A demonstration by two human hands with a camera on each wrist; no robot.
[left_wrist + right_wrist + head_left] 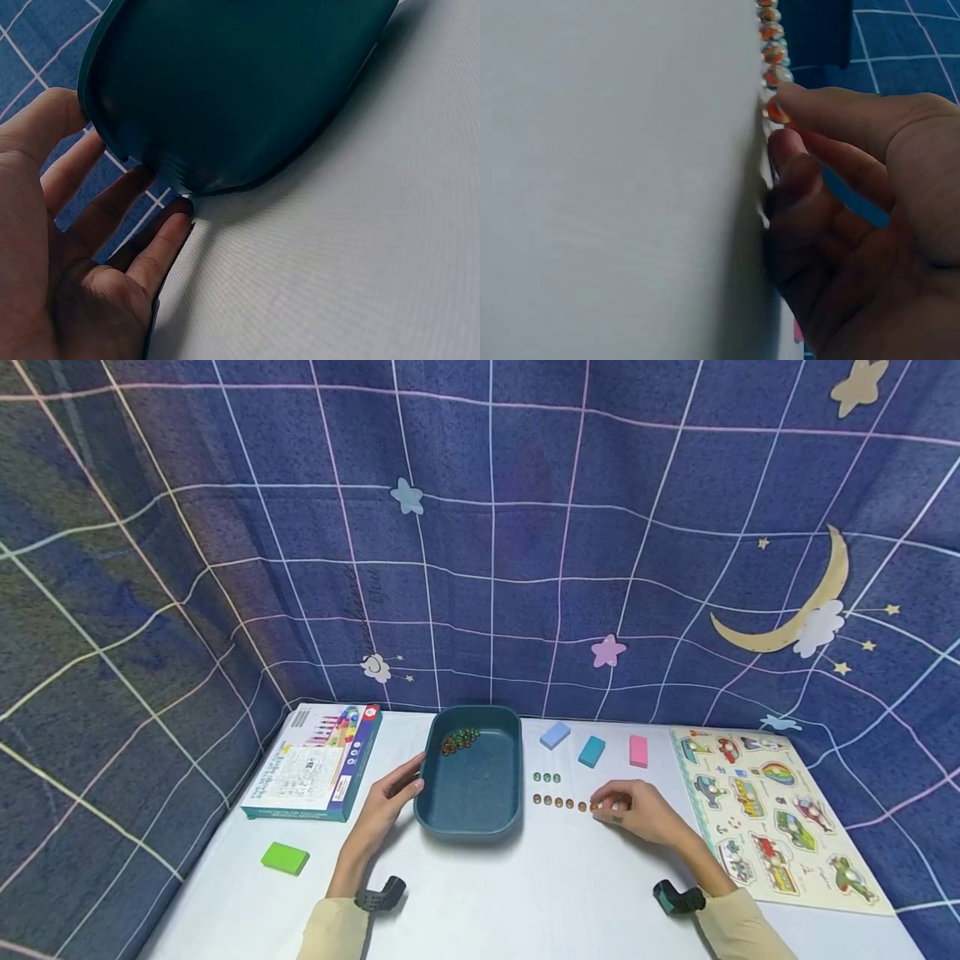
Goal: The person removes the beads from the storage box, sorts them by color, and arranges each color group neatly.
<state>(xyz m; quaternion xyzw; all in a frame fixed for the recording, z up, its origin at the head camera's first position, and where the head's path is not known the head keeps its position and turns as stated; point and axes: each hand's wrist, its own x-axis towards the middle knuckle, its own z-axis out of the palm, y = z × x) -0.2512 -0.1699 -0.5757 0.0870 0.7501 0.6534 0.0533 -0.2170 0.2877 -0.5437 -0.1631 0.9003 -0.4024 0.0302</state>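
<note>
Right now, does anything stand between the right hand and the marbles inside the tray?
Yes: the right wall of the tray stands between the right hand and those marbles; three green marbles lie along the straight path.

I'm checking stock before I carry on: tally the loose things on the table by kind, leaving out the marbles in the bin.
Visible marbles outside: 9 (3 in the far row, 6 in the near row, counting the one in the right hand)
Blocks: 4
Bin: 1
Box: 1
Picture board: 1
Total: 16
</note>
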